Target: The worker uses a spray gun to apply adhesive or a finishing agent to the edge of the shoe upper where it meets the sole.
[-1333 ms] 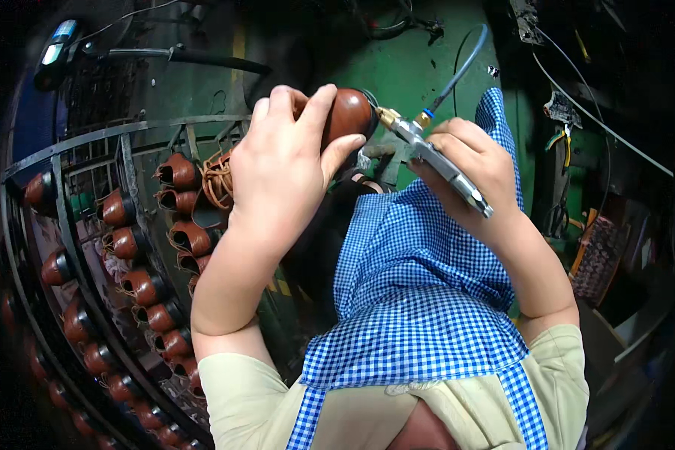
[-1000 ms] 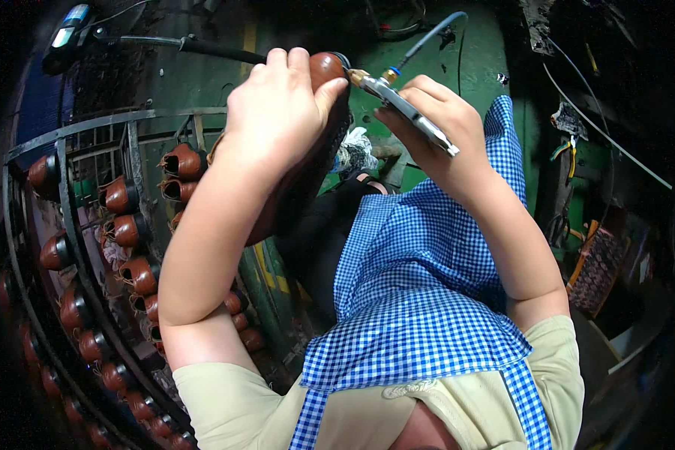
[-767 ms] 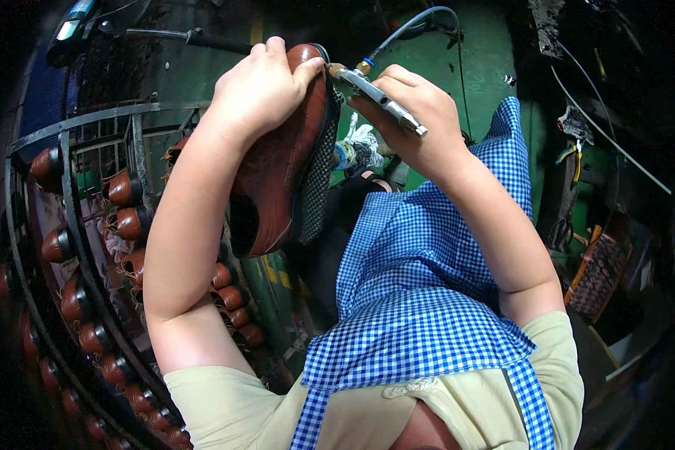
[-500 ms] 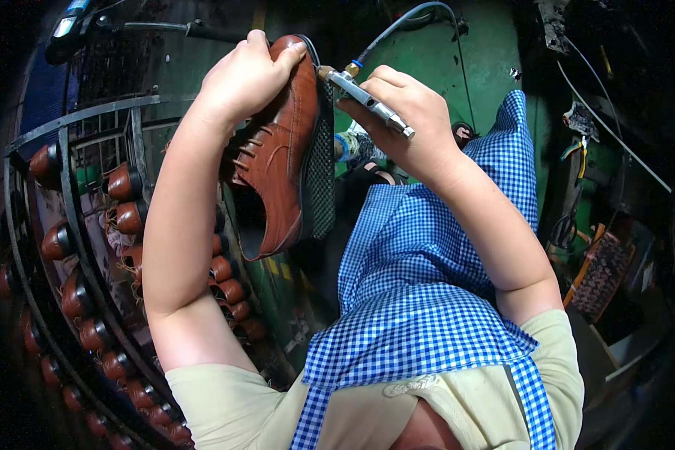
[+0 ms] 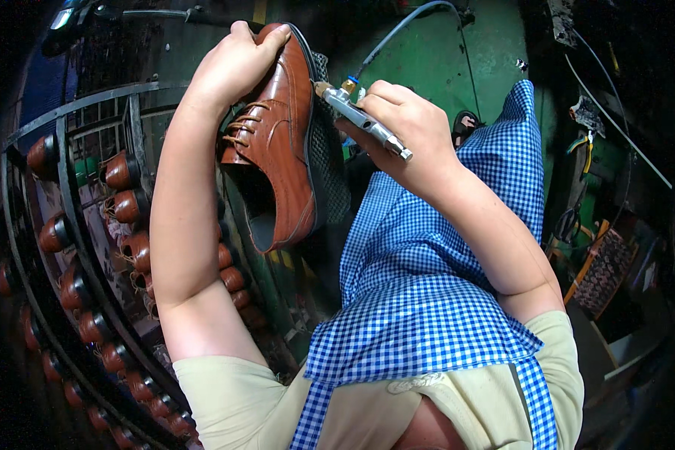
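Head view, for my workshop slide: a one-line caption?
Left hand raises a brown lace-up shoe; right hand holds a hose-fed metal tool.

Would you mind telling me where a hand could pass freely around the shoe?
Free: the green wall gap above the right hand, beside the hose. Crowded: the rack left of the left hand is full of shoes, and the brown shoe nearly meets the air tool.

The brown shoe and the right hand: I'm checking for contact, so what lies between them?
In the head view, only a dark mesh-like patch beside the brown shoe separates it from the right hand.
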{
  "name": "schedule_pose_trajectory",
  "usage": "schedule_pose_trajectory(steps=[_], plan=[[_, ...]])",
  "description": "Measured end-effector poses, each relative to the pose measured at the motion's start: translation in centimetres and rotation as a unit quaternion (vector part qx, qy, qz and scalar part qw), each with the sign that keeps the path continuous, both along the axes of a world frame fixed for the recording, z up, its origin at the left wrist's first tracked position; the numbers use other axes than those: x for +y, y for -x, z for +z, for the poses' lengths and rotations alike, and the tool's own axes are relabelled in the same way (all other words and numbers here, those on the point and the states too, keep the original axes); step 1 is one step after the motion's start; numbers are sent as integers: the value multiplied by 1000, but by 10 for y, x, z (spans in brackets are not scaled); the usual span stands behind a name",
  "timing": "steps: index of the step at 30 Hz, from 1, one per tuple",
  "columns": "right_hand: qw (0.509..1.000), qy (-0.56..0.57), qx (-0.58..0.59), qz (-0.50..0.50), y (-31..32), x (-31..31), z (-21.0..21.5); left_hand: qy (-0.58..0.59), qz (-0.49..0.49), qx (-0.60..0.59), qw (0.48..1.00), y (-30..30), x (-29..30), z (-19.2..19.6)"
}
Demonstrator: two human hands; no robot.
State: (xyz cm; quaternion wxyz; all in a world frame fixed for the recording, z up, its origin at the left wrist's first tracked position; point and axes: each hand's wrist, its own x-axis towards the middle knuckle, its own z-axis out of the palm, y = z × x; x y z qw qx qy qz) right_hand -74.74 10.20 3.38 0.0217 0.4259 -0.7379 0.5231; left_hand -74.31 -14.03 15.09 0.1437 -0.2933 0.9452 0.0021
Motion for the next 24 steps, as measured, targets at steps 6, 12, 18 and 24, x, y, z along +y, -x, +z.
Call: schedule_pose_trajectory(steps=[6,12,18,24], plan=[[1000,8,2,16,-8,9,3,18,3,1,1000,1,-1,-2],[999,-12,11,28,-17,14,4,35,-8,40,999,-4,-25,-18],[999,-11,6,47,-26,19,6,31,-14,41,999,0,-31,-13],[998,-14,3,54,-31,22,8,-1,57,29,998,-2,15,13]])
